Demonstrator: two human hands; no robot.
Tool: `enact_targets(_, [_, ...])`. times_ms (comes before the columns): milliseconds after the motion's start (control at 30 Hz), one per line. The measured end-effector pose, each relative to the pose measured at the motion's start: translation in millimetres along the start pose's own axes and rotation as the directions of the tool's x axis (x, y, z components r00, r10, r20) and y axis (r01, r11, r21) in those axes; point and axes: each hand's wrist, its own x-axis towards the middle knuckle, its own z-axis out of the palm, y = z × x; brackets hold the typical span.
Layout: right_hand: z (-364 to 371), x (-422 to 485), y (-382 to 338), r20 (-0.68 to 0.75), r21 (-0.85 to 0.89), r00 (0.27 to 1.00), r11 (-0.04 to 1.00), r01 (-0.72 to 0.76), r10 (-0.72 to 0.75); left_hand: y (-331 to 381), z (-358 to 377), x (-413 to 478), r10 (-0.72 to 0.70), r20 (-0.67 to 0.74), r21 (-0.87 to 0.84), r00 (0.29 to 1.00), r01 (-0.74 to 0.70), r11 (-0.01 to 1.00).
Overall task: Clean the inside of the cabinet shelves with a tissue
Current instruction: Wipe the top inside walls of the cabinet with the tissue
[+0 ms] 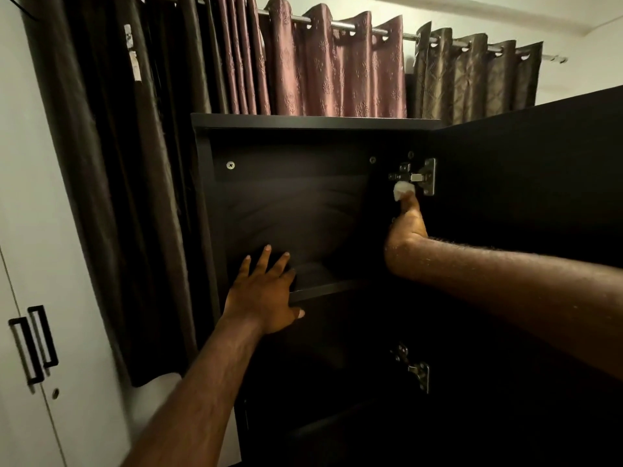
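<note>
A tall dark cabinet [317, 123] stands in front of me with its door [526, 170] swung open to the right. My right hand [406, 224] reaches into the top compartment and holds a small white tissue [401, 190] against the right inner wall, just under the upper metal hinge [418, 176]. My left hand [266, 291] rests on the front edge of the upper shelf [323, 289], fingers spread over the top and thumb below the edge. The compartment's back panel [290, 203] is dark and bare.
A second hinge [416, 369] sits lower on the right inner wall. Brown and pink curtains [323, 72] hang behind the cabinet. A white wardrobe with black handles [32, 345] stands at the left. The lower compartments are too dark to see into.
</note>
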Motion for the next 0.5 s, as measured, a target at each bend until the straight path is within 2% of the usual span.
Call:
enact_targets(100, [-2.2, -2.8, 16.9, -0.015, -0.063, 1.0, 0.998, -0.025, 0.024, -0.2, 0.4, 1.1, -0.004, -0.002, -0.001, 1.0, 0.004, 1.0])
enact_targets(267, [7.0, 18.0, 19.6, -0.069, 0.213, 0.996, 0.976, -0.048, 0.064, -0.5, 1.8, 0.3, -0.007, -0.004, -0.013, 1.0, 0.007, 1.0])
enact_targets(400, [-9.4, 10.9, 21.1, -0.116, 0.293, 0.993, 0.953, 0.07, -0.037, -0.2, 2.2, -0.7, -0.01, 0.005, -0.027, 1.0, 0.01, 1.0])
enact_targets(500, [-20.8, -0.9, 16.6, -0.202, 0.402, 0.968, 0.888, 0.223, -0.152, -0.5, 1.9, -1.6, -0.012, 0.015, -0.034, 1.0, 0.012, 0.999])
